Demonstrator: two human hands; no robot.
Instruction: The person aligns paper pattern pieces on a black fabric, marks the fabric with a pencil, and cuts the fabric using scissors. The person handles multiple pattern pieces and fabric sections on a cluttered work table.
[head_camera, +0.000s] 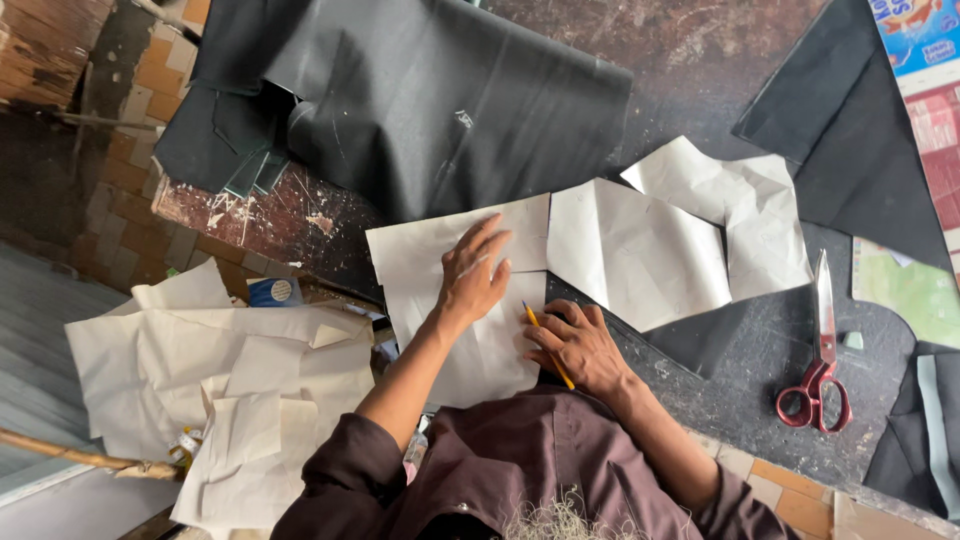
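Cream paper pattern (470, 350): flat on dark surface (760, 350)
Left hand (475, 272): grip open, palm pressing pattern
Right hand (580, 345): grip closed on yellow pencil (548, 346), at pattern edge
Red scissors (820, 350): right, well apart
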